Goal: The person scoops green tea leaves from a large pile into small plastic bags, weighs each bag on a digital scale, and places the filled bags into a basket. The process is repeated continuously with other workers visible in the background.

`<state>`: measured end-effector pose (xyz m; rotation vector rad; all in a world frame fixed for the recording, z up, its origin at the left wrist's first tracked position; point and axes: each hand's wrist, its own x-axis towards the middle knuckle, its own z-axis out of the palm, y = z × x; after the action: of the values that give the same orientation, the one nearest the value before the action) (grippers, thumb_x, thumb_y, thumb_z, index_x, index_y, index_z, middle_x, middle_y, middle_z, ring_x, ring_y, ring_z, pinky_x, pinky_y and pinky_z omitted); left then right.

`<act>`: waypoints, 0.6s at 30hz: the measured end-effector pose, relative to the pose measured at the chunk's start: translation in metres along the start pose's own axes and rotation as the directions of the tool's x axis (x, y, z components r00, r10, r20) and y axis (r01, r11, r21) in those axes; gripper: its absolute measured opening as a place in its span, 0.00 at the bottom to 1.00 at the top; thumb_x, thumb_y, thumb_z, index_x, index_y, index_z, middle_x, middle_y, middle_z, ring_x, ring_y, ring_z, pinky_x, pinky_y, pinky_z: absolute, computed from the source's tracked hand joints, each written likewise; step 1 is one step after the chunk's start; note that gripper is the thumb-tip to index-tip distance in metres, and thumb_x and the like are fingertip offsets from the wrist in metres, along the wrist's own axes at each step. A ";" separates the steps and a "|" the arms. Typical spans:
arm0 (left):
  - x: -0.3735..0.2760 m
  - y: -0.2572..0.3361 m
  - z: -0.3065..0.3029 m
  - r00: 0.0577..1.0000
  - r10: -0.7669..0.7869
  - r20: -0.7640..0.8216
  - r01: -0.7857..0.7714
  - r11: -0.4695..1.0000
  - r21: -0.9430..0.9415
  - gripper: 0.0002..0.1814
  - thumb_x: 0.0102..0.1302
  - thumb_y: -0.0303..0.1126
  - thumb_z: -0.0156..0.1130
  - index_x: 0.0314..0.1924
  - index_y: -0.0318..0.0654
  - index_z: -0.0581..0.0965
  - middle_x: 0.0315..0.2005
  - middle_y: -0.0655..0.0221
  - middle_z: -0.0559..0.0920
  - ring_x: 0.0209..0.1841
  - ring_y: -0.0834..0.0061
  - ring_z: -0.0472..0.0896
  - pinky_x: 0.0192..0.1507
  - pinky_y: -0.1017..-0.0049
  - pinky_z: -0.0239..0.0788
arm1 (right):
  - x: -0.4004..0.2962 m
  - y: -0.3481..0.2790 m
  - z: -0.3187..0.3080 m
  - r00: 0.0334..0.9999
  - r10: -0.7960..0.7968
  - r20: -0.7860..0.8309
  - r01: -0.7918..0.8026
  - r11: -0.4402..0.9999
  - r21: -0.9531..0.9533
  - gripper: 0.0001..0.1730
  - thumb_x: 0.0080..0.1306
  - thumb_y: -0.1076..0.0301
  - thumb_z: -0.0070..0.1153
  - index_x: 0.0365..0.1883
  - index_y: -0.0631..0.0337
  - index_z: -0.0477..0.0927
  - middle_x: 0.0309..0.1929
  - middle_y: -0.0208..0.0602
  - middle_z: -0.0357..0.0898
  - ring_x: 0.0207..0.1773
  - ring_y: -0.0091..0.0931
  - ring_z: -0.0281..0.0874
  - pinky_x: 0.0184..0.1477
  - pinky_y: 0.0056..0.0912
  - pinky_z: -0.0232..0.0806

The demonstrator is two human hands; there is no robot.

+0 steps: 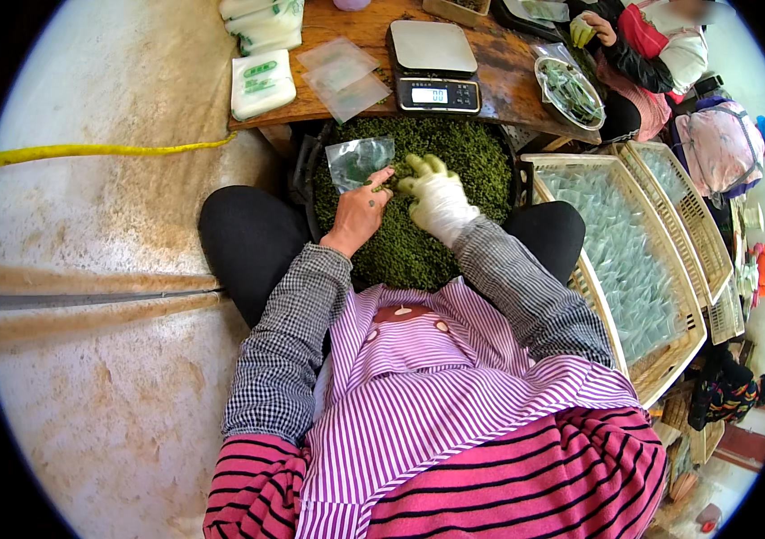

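Note:
A round black tub full of small green peppercorn-like berries [396,256] stands between my knees. My bare left hand [363,210] is over the berries, its fingers at the lower right edge of a clear plastic bag [360,162] with a little green in it. My right hand [437,195], in a whitish glove with green-stained fingertips, reaches into the berries just right of the bag, fingers bent. Whether it holds any berries is hidden. Beyond the tub, a digital scale [433,64] with a metal plate sits on the wooden table [503,98].
Flat plastic bags [345,81] and bag stacks [262,84] lie left of the scale; a dish of green sprigs [571,94] is right. Crates [699,330] of filled bags stand at my right. A co-worker's hands [591,30] are at the table's far right. A yellow hose [113,149] lies left.

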<state>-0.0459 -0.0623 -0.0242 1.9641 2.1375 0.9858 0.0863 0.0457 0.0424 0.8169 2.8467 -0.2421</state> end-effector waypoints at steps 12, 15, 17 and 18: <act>0.003 0.004 -0.005 0.986 -0.114 -0.124 0.114 0.993 -0.005 0.05 0.62 0.26 0.60 0.34 0.33 0.81 0.53 0.68 0.80 0.37 0.67 0.84 0.37 0.70 0.78 | -0.012 0.009 0.101 0.916 0.387 0.107 -0.367 0.699 0.614 0.30 0.60 0.59 0.57 0.61 0.53 0.72 0.58 0.51 0.73 0.56 0.40 0.76 0.60 0.35 0.66; 0.004 0.010 -0.010 0.969 -0.085 -0.231 0.080 0.996 -0.028 0.05 0.61 0.25 0.61 0.35 0.33 0.82 0.54 0.68 0.80 0.38 0.67 0.84 0.37 0.71 0.78 | -0.004 -0.051 0.126 0.916 0.380 0.125 -0.401 0.872 0.280 0.44 0.57 0.45 0.62 0.67 0.53 0.62 0.64 0.54 0.63 0.61 0.52 0.68 0.60 0.50 0.66; 0.001 0.014 -0.008 0.969 -0.131 -0.210 0.121 0.991 -0.058 0.04 0.61 0.25 0.61 0.34 0.34 0.82 0.54 0.68 0.80 0.40 0.68 0.84 0.38 0.71 0.78 | 0.011 -0.062 0.126 0.893 0.405 0.196 -0.448 0.844 0.295 0.41 0.58 0.46 0.62 0.65 0.53 0.63 0.62 0.54 0.65 0.60 0.53 0.68 0.58 0.52 0.67; -0.002 0.012 -0.004 0.968 -0.117 -0.220 0.106 0.993 -0.059 0.05 0.62 0.26 0.61 0.34 0.34 0.82 0.54 0.69 0.80 0.40 0.68 0.84 0.38 0.71 0.78 | 0.013 -0.059 0.126 0.896 0.381 0.228 -0.438 0.842 0.316 0.40 0.58 0.48 0.62 0.65 0.52 0.63 0.61 0.54 0.66 0.58 0.53 0.69 0.58 0.51 0.67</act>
<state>-0.0367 -0.0657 -0.0153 1.7642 2.2854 1.2773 0.0581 -0.0224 -0.0768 1.3864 2.4293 -0.7449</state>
